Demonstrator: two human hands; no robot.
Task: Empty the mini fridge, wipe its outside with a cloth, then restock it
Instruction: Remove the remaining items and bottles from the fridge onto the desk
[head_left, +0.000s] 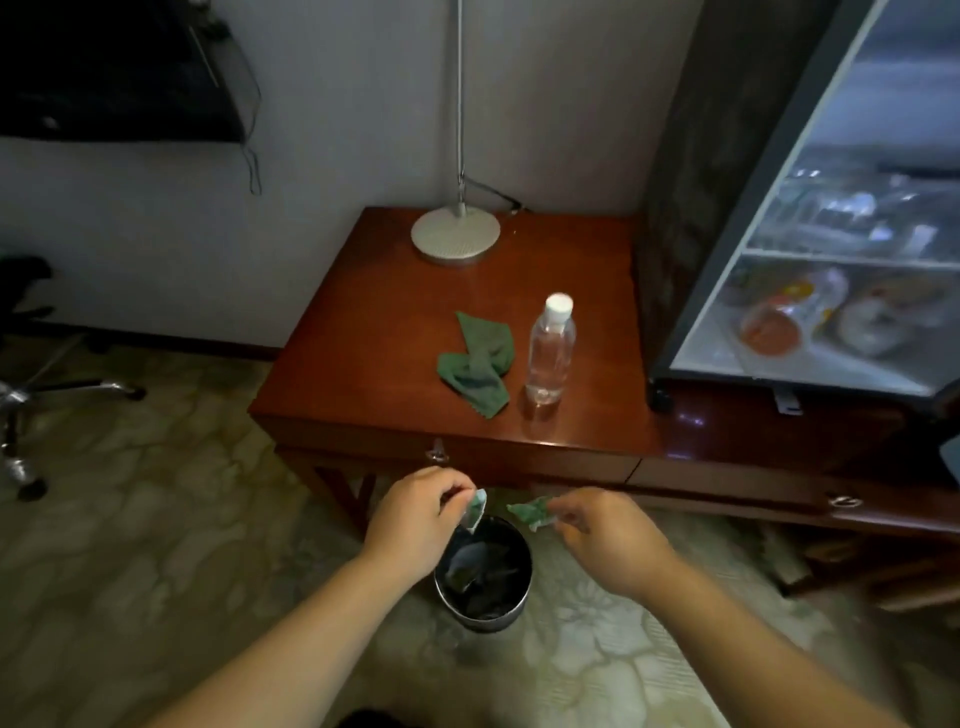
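The glass-door mini fridge (769, 218) stands on the right end of the wooden table (374, 322), door closed, with food and containers dimly visible on its shelves. A crumpled green cloth (475, 361) lies mid-table, and a clear water bottle (550, 351) with a white cap stands upright beside it. Below the table's front edge, my left hand (415, 519) pinches a small green-and-white wrapper piece (477, 506) and my right hand (602, 535) pinches another green scrap (531, 512). Both are held above a round dark bin (483, 577) on the floor.
A lamp with a round white base (456, 236) stands at the back of the table. An office chair's chrome legs (31, 405) are at the left on the patterned carpet. Drawers with metal pulls (437, 453) run under the tabletop.
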